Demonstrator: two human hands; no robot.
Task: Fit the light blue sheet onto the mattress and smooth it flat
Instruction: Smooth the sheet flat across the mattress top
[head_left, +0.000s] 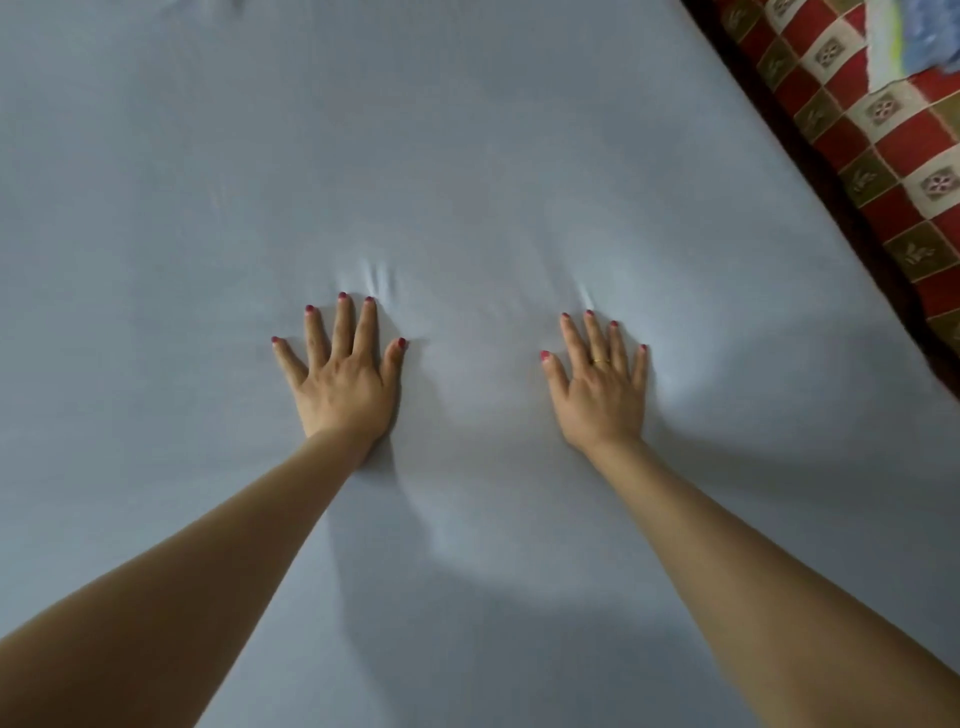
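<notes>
Head view: left hand (345, 382) and right hand (602, 395) flat, fingers spread wide, pressing sheet (467, 156); likely pushing small creases (379, 275) forward.

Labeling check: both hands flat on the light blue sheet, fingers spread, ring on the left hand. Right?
Not quite: the ring is on the right hand, not the left hand, as the head view shows. The rest holds: both hands lie flat, fingers spread, on the light blue sheet.
</notes>
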